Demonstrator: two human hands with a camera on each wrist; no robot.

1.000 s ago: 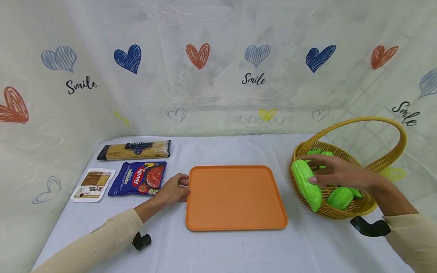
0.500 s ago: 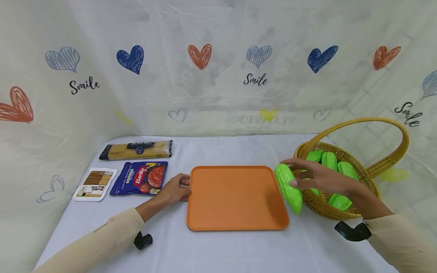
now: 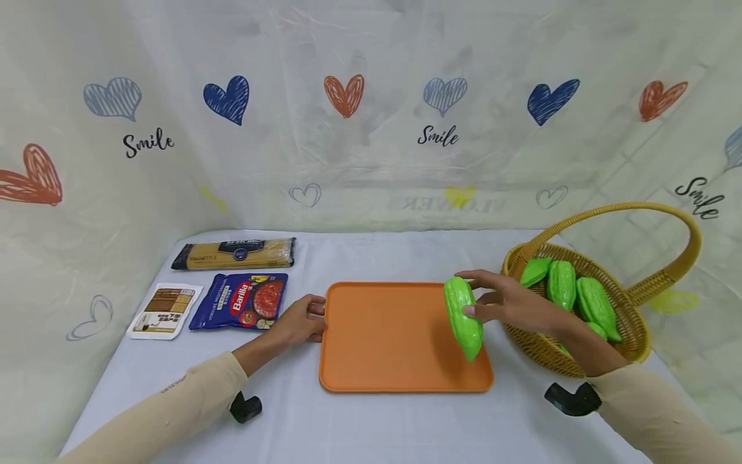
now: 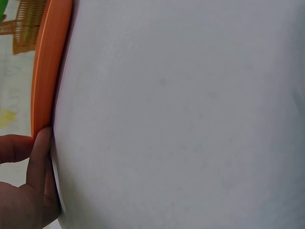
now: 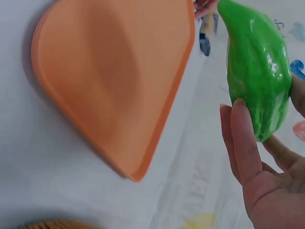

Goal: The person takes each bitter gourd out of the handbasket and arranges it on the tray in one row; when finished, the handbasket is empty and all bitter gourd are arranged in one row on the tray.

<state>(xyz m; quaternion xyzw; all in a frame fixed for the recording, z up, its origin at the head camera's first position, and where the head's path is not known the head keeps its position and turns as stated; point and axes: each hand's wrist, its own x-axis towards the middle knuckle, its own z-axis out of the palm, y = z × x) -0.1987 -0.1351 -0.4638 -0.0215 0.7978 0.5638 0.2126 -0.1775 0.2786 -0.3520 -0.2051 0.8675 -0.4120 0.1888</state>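
A glossy bright green gourd (image 3: 464, 319), ridged and tapering to a point, hangs over the right part of an orange tray (image 3: 382, 335). My right hand (image 3: 510, 303) grips it between thumb and fingers near its upper end; the right wrist view shows fingertips (image 5: 239, 102) pressed on the gourd's skin. At the tray's left edge rests my left hand (image 3: 297, 324), its fingertips right at the rim. In the left wrist view, fingers (image 4: 40, 157) touch the tray's outer side.
A wicker basket (image 3: 640, 338) with a tall arched handle stands at the right, holding several more green gourds (image 3: 597, 301). At the left lie a spaghetti pack (image 3: 261, 254), a blue Barilla pouch (image 3: 223, 306) and a white-edged flat pack (image 3: 165, 311).
My right hand has carried the green gourd leftward from the basket, past the tray's right edge, to above the tray. The left hand stays at the tray's left edge.
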